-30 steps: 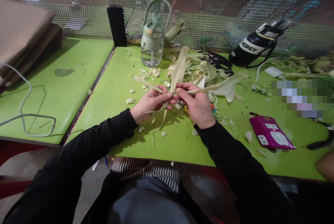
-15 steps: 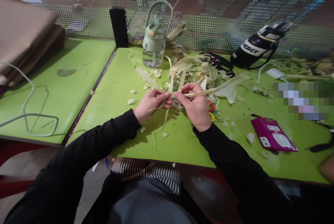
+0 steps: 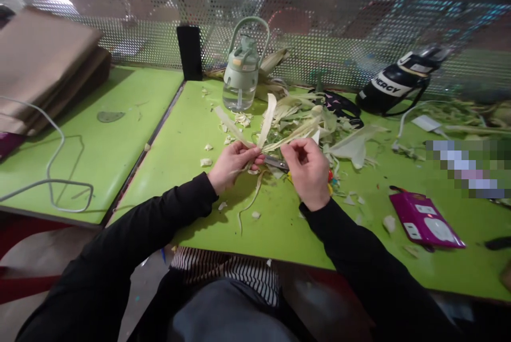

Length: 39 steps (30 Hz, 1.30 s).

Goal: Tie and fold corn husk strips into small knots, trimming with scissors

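Note:
My left hand [image 3: 233, 163] pinches a bunch of pale corn husk strips [image 3: 266, 118] where they cross, above the green table [image 3: 279, 219]. The strips fan up and away from my fingers, and one thin strand hangs down to the table. My right hand [image 3: 309, 169] is just to the right, fingers curled, pulling one long strip [image 3: 295, 134] that runs from the bunch. Scissors [image 3: 275, 163] lie on the table between my two hands. A heap of loose husks [image 3: 315, 116] sits behind them.
A pale green water bottle [image 3: 241, 73] and a black phone [image 3: 189, 52] stand by the perforated back wall. A black bag [image 3: 399, 84] lies far right, a magenta power strip [image 3: 425, 219] near right. A grey cable [image 3: 51, 182] and folded brown material [image 3: 48, 63] occupy the left table.
My right hand has drawn away from my left to the right, pulling one strip with it. The long husk that stretched right has dropped back. The camera has tilted down a little.

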### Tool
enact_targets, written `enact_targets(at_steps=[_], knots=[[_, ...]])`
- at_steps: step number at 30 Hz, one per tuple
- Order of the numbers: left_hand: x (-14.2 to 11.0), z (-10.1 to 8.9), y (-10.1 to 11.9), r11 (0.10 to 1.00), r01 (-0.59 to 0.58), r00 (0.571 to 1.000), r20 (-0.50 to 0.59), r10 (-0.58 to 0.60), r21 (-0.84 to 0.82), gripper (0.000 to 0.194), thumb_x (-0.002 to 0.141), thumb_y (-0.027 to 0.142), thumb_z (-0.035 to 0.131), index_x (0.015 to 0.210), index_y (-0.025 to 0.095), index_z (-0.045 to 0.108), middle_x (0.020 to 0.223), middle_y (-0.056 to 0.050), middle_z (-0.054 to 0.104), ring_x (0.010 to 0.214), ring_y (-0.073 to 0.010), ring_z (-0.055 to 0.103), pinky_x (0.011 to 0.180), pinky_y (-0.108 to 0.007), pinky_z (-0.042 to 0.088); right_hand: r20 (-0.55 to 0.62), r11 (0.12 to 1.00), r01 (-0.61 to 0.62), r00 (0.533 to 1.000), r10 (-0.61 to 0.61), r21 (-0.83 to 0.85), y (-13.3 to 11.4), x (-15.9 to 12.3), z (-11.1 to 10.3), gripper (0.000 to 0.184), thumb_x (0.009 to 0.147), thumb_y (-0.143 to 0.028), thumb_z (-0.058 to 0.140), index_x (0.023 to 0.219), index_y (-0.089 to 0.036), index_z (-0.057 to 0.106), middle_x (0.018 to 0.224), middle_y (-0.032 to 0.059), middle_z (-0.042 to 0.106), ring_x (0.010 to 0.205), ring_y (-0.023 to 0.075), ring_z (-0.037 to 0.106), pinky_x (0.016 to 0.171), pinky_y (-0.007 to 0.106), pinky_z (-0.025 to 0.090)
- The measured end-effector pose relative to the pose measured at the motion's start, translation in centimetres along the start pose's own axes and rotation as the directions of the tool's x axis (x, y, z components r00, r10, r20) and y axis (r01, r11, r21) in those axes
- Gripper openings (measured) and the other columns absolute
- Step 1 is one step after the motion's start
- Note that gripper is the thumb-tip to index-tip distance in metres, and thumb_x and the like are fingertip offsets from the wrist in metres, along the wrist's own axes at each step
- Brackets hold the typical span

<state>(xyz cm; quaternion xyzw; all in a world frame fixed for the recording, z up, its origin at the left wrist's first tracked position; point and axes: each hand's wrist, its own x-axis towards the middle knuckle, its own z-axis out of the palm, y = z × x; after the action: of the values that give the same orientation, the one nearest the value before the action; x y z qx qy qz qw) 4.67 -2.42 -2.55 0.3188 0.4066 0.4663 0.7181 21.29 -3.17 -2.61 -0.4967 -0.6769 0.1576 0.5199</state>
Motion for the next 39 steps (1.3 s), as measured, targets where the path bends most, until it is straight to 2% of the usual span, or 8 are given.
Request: enact_targets(at_steps=[5,9,13,19,23,28,34,39], knots=[[-0.2,0.1,-1.4,0.939,-0.144,0.988,0.103,0.118,0.312,0.013,0.089,0.002,0.062,0.079,0.010,0.059,0.059,0.004,0.062,0.047,-0.0042,0.055,0.049,-0.017,0.044,0.126,0.914,0.345,0.937,-0.325,-0.211,-1.6,-0.7,-0.1,0.021,0.090,-0.038,0.070,0.104,-0.022,0.067,0.069,-0.0022,0.059,0.057,0.0123,0.051,0.052,0.026,0.044],[-0.6,0.3,-1.7,0.974,-0.133,0.984,0.144,0.107,0.185,0.014,0.091,0.006,0.061,0.079,0.012,0.056,0.061,0.005,0.061,0.050,-0.0051,0.058,0.054,-0.018,0.049,0.203,0.840,0.504,0.860,-0.467,-0.202,-1.8,-1.2,0.3,0.005,0.096,-0.021,0.059,0.096,-0.021,0.064,0.079,0.0030,0.069,0.067,0.0146,0.063,0.062,0.027,0.051],[-0.9,0.7,-0.8,0.996,-0.049,0.996,0.076,0.055,-0.073,0.013,0.094,0.006,0.056,0.083,0.011,0.056,0.064,0.003,0.064,0.052,-0.0043,0.060,0.058,-0.017,0.050,0.208,0.892,0.440,0.886,-0.414,-0.100,-1.8,-1.4,0.1,0.007,0.092,-0.017,0.060,0.095,-0.023,0.057,0.085,0.0025,0.072,0.068,0.0147,0.067,0.061,0.027,0.053],[-1.2,0.9,-0.3,0.971,0.046,0.997,0.072,-0.030,-0.236,0.017,0.097,0.004,0.050,0.084,0.011,0.059,0.071,-0.002,0.068,0.060,-0.0069,0.067,0.068,-0.020,0.055,0.147,0.940,0.316,0.943,-0.297,-0.130,-1.7,-1.0,-0.3,0.009,0.090,-0.018,0.059,0.086,-0.025,0.054,0.080,0.0015,0.067,0.068,0.0165,0.065,0.062,0.031,0.053],[-1.3,0.7,0.4,0.977,0.060,0.995,0.092,-0.042,-0.202,0.017,0.094,-0.001,0.050,0.086,0.011,0.059,0.075,-0.003,0.071,0.066,-0.0085,0.070,0.068,-0.020,0.054,0.156,0.902,0.387,0.919,-0.362,-0.191,-1.2,-0.6,-0.3,0.011,0.088,-0.015,0.058,0.084,-0.024,0.053,0.086,0.0045,0.065,0.080,0.0200,0.065,0.071,0.035,0.054],[-1.6,0.6,1.3,0.994,0.103,0.985,0.137,-0.105,0.022,0.016,0.087,-0.003,0.060,0.092,0.012,0.058,0.069,0.003,0.068,0.054,-0.0057,0.064,0.055,-0.017,0.046,0.245,0.893,0.424,0.891,-0.382,-0.151,-0.6,-0.1,-0.7,0.013,0.088,-0.014,0.059,0.084,-0.024,0.052,0.086,0.0050,0.066,0.081,0.0203,0.065,0.072,0.035,0.053],[-1.9,0.7,1.4,0.997,0.078,0.991,0.108,-0.075,-0.025,0.013,0.097,0.012,0.054,0.086,0.012,0.060,0.063,0.002,0.064,0.054,-0.0050,0.063,0.060,-0.016,0.049,0.375,0.832,0.534,0.810,-0.450,-0.153,0.0,0.4,-1.1,0.015,0.091,-0.016,0.057,0.080,-0.025,0.050,0.090,0.0061,0.067,0.085,0.0225,0.063,0.075,0.038,0.051],[-1.9,1.0,1.5,0.993,0.112,0.993,0.027,-0.111,-0.034,0.014,0.094,0.001,0.054,0.085,0.012,0.058,0.062,0.002,0.066,0.054,-0.0052,0.065,0.059,-0.015,0.048,0.374,0.879,0.466,0.836,-0.401,-0.099,0.0,0.6,-1.1,0.013,0.088,-0.018,0.061,0.080,-0.025,0.055,0.090,0.0051,0.069,0.085,0.0226,0.065,0.077,0.040,0.052]])
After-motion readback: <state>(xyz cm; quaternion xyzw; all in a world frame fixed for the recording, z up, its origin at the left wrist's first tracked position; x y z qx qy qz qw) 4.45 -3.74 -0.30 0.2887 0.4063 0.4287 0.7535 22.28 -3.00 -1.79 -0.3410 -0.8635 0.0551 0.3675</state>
